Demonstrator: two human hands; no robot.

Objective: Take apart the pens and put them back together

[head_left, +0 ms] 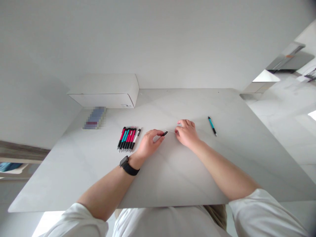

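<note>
Hands apart mid-tabletop point(172, 177), left hand point(151, 142) pinching a short black piece point(165, 134) angled right and slightly away, right hand point(187, 133) pinching a thin pale rod point(171, 131) running roughly crosswise between them, teal pen point(212, 126) farther right, tip nearward, white box point(103, 99) back left.

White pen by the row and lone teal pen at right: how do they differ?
The white pen has a white barrel, the lone teal pen a teal one. The white pen lies beside the row of pens; the lone teal pen lies apart. The white pen's tip points lower left in the picture, the lone teal pen's lower right. Both lie on the table.
</note>
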